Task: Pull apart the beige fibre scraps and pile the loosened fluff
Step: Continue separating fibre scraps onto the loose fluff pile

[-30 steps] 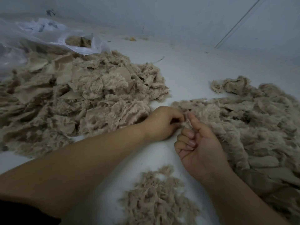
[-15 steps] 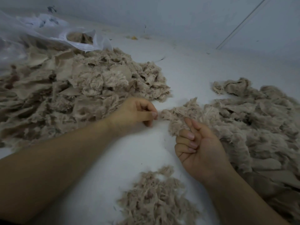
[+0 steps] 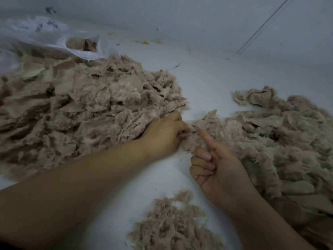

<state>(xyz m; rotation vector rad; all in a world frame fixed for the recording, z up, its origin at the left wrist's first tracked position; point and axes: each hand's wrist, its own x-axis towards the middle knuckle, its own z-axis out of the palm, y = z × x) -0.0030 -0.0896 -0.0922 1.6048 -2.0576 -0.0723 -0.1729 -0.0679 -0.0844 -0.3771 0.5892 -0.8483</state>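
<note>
A big heap of beige fibre scraps (image 3: 81,109) covers the left of the white surface. A second heap of scraps (image 3: 270,134) spreads along the right. At its near-left edge lies one fluffy scrap (image 3: 203,127). My left hand (image 3: 164,136) pinches that scrap's left side with curled fingers. My right hand (image 3: 216,170) holds the scrap's lower edge, thumb pointing up against it and fingers curled. A small pile of loosened fluff (image 3: 171,224) lies near me, between my forearms.
A clear plastic bag (image 3: 45,38) with more beige scraps lies at the back left. A pale wall (image 3: 198,20) closes the far side. Bare white surface (image 3: 207,76) shows between the two heaps.
My left hand, which had drawn away to the left half a second ago, has come back right and pinches the scrap again. My right hand stays on the scrap.
</note>
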